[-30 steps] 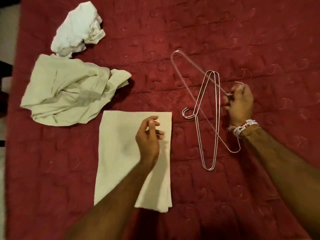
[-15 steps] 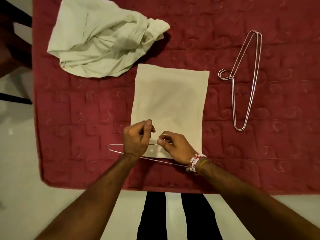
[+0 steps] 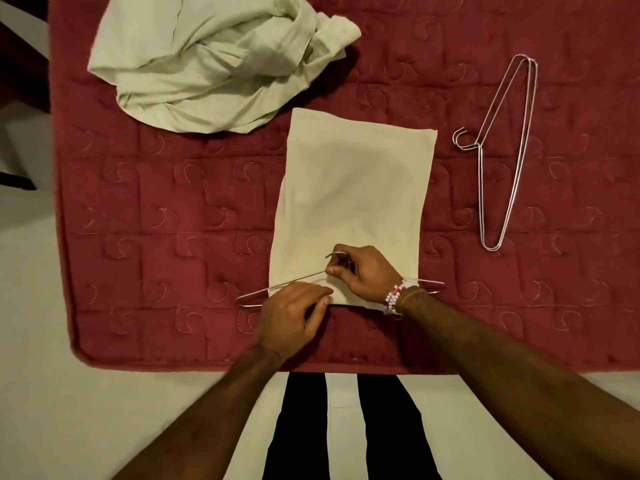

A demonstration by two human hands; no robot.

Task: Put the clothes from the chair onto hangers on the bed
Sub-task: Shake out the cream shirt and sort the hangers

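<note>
A folded cream cloth (image 3: 353,195) lies flat on the red quilted bed (image 3: 173,209). A wire hanger (image 3: 277,287) lies across the cloth's near end, its tips sticking out on both sides. My right hand (image 3: 363,271) pinches the hanger's hook above the cloth. My left hand (image 3: 294,315) grips the cloth's near edge beside the hanger wire. A crumpled pale green garment (image 3: 214,60) lies at the far left of the bed.
Two more wire hangers (image 3: 502,150) lie stacked together on the bed to the right of the cloth. The bed's near edge runs just below my hands, with pale floor (image 3: 104,410) and my dark trouser legs (image 3: 301,427) beneath. Dark furniture stands at the far left.
My right hand carried one hanger from the pile on the right to the cloth's near end. The hanger now lies spread across the cloth, and my left hand has dropped to the cloth's edge.
</note>
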